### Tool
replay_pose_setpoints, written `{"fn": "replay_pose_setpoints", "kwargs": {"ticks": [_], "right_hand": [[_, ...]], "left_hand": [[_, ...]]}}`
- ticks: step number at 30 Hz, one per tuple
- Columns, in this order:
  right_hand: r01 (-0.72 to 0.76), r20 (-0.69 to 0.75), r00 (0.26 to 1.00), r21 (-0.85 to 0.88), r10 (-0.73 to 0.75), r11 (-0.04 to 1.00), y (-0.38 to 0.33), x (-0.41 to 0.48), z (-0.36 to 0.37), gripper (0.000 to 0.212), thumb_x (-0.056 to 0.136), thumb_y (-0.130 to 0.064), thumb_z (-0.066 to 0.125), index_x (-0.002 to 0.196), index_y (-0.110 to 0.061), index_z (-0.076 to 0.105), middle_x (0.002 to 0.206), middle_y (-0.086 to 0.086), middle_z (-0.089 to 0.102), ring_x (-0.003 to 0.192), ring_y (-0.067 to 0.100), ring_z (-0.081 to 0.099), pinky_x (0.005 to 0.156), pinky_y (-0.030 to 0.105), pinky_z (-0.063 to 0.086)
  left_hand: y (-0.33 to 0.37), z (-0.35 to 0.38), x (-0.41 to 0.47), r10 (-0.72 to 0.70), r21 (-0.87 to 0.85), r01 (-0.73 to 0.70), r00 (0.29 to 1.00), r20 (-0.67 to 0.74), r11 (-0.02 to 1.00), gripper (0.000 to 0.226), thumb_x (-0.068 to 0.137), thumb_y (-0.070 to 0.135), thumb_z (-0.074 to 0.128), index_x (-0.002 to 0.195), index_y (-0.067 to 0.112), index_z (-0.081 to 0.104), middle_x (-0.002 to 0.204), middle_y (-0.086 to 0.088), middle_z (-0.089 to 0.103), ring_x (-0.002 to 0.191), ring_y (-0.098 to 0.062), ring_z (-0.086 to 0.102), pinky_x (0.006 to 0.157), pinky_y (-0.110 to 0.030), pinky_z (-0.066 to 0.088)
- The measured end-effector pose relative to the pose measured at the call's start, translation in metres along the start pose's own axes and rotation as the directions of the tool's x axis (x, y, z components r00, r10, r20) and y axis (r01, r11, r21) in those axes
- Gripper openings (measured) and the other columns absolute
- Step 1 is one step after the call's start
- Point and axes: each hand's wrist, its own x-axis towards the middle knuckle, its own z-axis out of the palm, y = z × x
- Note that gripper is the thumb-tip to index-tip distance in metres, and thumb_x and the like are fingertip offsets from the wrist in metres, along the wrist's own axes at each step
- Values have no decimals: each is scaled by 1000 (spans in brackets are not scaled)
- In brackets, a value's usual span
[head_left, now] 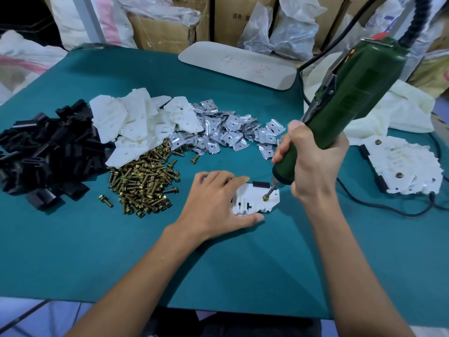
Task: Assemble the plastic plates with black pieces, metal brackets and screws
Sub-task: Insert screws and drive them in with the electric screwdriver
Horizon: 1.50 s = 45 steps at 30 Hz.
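Note:
A white plastic plate (255,199) with a black piece on its far edge lies on the green table (97,251). My left hand (213,203) lies over its left part, fingers and thumb around its edges, holding it down. My right hand (313,164) grips a green electric screwdriver (352,93), tilted, with its bit on a brass screw (265,197) in the plate. Behind lie piles of black pieces (46,152), white plates (136,122), metal brackets (226,132) and brass screws (143,181).
A stack of assembled plates (408,166) lies at the right, with a black cable (388,210) snaking past it. A grey oval board (238,64) lies at the table's far edge. Cardboard boxes (165,32) and plastic bags stand behind.

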Motion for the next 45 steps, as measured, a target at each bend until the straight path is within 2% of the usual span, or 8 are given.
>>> {"fn": "replay_pose_setpoints", "kwargs": {"ticks": [12,20,24,28,36,39,42,45], "right_hand": [[-21,-8,1000,12,21,1000,-4,-4,6,19,78,-22,71,65,-22,57,50,5,52,39,26,46,48,31,46],[-15,-1,1000,36,15,999,-9,0,8,19,77,-18,68,72,-7,53,49,5,51,40,27,43,48,30,45],[-7,7,1000,47,6,999,-11,-2,9,16,76,-16,66,64,-19,57,50,4,51,41,26,43,48,31,45],[-6,22,1000,58,5,998,-15,-3,10,18,77,-16,66,64,-15,54,49,4,49,40,26,42,48,31,44],[-46,27,999,78,44,996,-36,2,2,21,83,-35,77,81,-20,61,56,6,55,43,25,51,51,35,48],[-153,51,987,-41,155,987,-39,7,-20,33,86,-47,74,103,-24,58,73,-2,61,59,22,61,52,33,54],[-253,78,954,-306,289,918,-30,1,-47,37,78,-65,73,100,-38,59,75,-24,56,68,9,61,53,33,57],[-335,43,909,-516,415,788,-12,-11,-69,45,75,-72,68,97,-37,54,85,-13,55,69,14,61,54,36,57]], "left_hand": [[1,-4,-3,2,-42,-6,995,-99,999,75,71,82,51,126,33,67,104,9,61,104,-15,55,96,-39,35],[3,-9,-5,-17,-62,7,987,-160,998,71,70,79,56,122,33,70,103,6,63,99,-17,57,92,-39,36],[3,-9,-6,-15,-68,3,985,-170,998,70,69,78,56,120,32,71,103,6,64,100,-16,57,92,-36,34],[3,-8,-6,-24,-83,8,981,-193,997,68,68,78,58,117,33,73,102,6,65,99,-16,58,91,-38,36],[-1,-9,-5,-89,-162,58,978,-186,985,68,70,79,56,121,37,68,104,10,61,101,-11,54,94,-36,35],[-1,-10,-6,-92,-184,55,976,-199,981,68,70,78,57,122,36,68,107,9,62,104,-11,54,94,-36,35],[-1,-10,-6,-106,-205,64,973,-205,977,71,70,78,57,123,34,68,108,7,62,106,-12,53,95,-33,33],[-1,-11,-5,-124,-236,72,969,-215,969,71,68,78,58,123,34,69,106,9,62,104,-11,53,95,-32,31]]}}
